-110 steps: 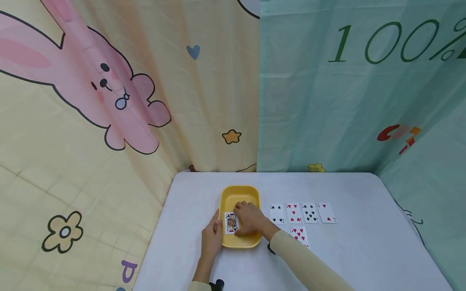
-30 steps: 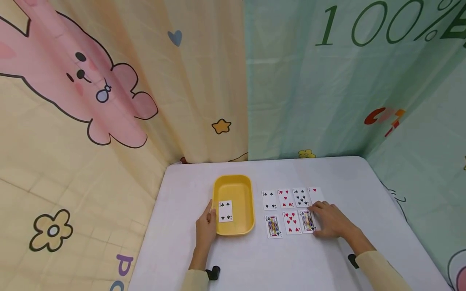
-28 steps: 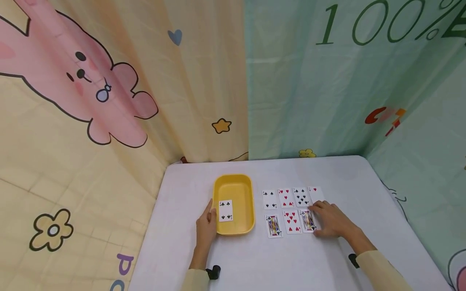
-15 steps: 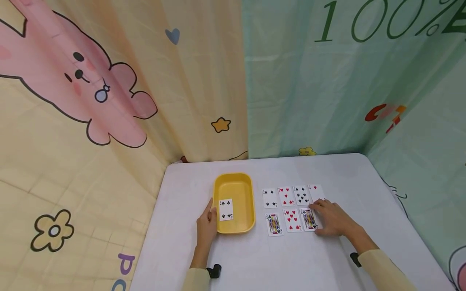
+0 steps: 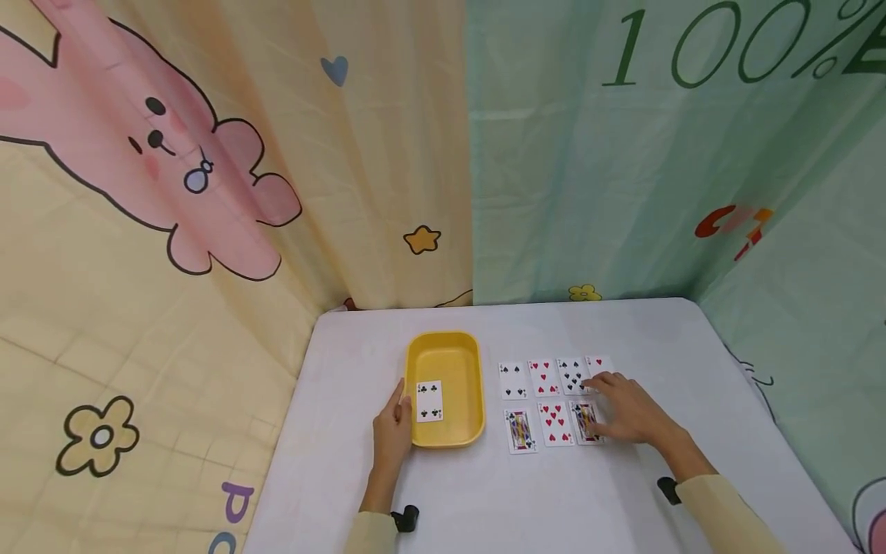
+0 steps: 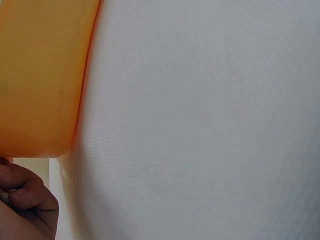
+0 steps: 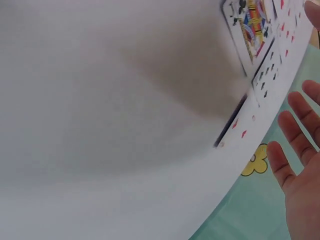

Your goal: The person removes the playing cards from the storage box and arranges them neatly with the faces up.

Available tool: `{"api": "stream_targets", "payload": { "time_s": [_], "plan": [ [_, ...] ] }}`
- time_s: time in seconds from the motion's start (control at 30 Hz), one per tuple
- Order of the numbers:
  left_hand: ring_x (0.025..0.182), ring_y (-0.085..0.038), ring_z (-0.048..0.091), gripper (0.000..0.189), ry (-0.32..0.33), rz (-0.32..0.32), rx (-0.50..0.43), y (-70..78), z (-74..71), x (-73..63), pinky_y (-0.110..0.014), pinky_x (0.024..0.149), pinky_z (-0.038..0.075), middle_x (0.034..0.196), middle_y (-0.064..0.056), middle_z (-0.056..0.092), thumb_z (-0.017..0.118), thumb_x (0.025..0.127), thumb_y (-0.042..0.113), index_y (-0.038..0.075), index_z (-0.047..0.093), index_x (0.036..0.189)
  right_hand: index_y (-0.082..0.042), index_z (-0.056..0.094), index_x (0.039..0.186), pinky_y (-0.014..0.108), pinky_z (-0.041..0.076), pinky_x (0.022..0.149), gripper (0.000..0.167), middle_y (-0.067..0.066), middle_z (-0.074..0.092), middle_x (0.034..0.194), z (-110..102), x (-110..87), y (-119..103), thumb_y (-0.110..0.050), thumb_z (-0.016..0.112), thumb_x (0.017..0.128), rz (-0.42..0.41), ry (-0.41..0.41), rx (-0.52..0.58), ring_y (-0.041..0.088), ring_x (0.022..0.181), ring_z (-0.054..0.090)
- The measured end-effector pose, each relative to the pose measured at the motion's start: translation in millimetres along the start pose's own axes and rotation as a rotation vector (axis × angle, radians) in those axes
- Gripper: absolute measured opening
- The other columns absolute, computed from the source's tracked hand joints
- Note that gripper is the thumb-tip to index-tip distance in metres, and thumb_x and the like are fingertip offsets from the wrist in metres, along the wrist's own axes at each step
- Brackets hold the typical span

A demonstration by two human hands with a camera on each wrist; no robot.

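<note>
My left hand (image 5: 391,432) holds the left side of a yellow tray (image 5: 465,432), thumb at the rim. In the left wrist view its fingers (image 6: 30,192) are curled beside the tray wall (image 6: 42,85). Inside the tray lies a four of clubs (image 5: 429,402). My right hand (image 5: 631,412) hovers over the right end of two rows of playing cards, its fingers spread and holding nothing in the right wrist view. Below it lie a face card (image 5: 584,419) and, partly hidden, a heart card (image 5: 597,363). A spade card (image 5: 571,371) is close to its fingertips.
On the white table (image 5: 526,500), the back row also has a four of spades (image 5: 513,381) and a heart card (image 5: 544,377). A face card (image 5: 521,431) and another heart card (image 5: 556,423) lie in front. Patterned curtains (image 5: 388,169) stand behind the table.
My right hand has gone from the tray to the cards at right, then lifted off the right face card. Two face cards now lie in the front row; a four of clubs shows in the tray.
</note>
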State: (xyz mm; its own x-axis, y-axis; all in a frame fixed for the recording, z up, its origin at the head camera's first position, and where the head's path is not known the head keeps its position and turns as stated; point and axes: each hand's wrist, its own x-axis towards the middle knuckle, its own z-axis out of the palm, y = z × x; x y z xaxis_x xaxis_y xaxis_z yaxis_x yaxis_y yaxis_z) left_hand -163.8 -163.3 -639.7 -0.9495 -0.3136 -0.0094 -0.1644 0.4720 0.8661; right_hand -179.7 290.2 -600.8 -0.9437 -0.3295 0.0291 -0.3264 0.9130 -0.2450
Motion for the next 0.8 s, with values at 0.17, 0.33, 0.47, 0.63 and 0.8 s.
{"api": "stream_targets", "payload": {
  "time_s": [0.17, 0.33, 0.47, 0.63, 0.8],
  "plan": [
    [0.054, -0.013, 0.04, 0.047, -0.005, 0.019, -0.004, -2.0, -1.0, 0.4, -0.023, 0.05, 0.034, 0.064, 0.001, 0.043, 0.055, 0.108, 0.029, 0.029, 0.05, 0.154, -0.011, 0.06, 0.142, 0.067, 0.04, 0.108, 0.078, 0.017, 0.058, 0.141, -9, 19.9, -14, -0.047, 0.085, 0.077, -0.019, 0.046, 0.037, 0.041, 0.131, 0.052],
    [0.054, -0.013, 0.04, 0.047, -0.013, 0.022, -0.01, -3.6, -0.7, 0.6, -0.022, 0.05, 0.034, 0.064, 0.001, 0.043, 0.055, 0.108, 0.029, 0.032, 0.049, 0.154, -0.013, 0.059, 0.143, 0.066, 0.039, 0.109, 0.077, 0.014, 0.058, 0.142, -15, 43.7, -37, -0.049, 0.083, 0.079, -0.061, 0.074, 0.091, 0.038, 0.133, 0.051],
    [0.053, -0.013, 0.04, 0.047, -0.016, 0.019, -0.006, -3.5, -1.0, 1.5, -0.022, 0.05, 0.034, 0.064, 0.002, 0.043, 0.055, 0.108, 0.029, 0.032, 0.049, 0.154, -0.016, 0.057, 0.146, 0.065, 0.039, 0.11, 0.077, 0.011, 0.056, 0.146, -16, 64.3, -59, -0.05, 0.082, 0.081, -0.113, 0.075, 0.121, 0.036, 0.136, 0.05],
    [0.052, -0.011, 0.037, 0.046, -0.005, 0.021, -0.022, -2.6, -2.0, 1.3, -0.023, 0.048, 0.033, 0.063, 0.003, 0.041, 0.055, 0.108, 0.028, 0.031, 0.05, 0.154, -0.019, 0.054, 0.148, 0.061, 0.039, 0.113, 0.079, 0.007, 0.053, 0.15, -16, 92.0, -92, -0.06, 0.075, 0.084, -0.184, 0.06, 0.16, 0.032, 0.138, 0.049],
    [0.05, -0.01, 0.037, 0.046, -0.012, 0.018, -0.041, -2.9, -2.2, -0.5, -0.023, 0.046, 0.033, 0.062, 0.003, 0.041, 0.054, 0.108, 0.028, 0.031, 0.051, 0.153, -0.016, 0.054, 0.149, 0.057, 0.041, 0.113, 0.082, 0.007, 0.051, 0.152, -9, 117.3, -121, -0.061, 0.074, 0.084, -0.247, 0.025, 0.19, 0.031, 0.138, 0.05]
  ]
}}
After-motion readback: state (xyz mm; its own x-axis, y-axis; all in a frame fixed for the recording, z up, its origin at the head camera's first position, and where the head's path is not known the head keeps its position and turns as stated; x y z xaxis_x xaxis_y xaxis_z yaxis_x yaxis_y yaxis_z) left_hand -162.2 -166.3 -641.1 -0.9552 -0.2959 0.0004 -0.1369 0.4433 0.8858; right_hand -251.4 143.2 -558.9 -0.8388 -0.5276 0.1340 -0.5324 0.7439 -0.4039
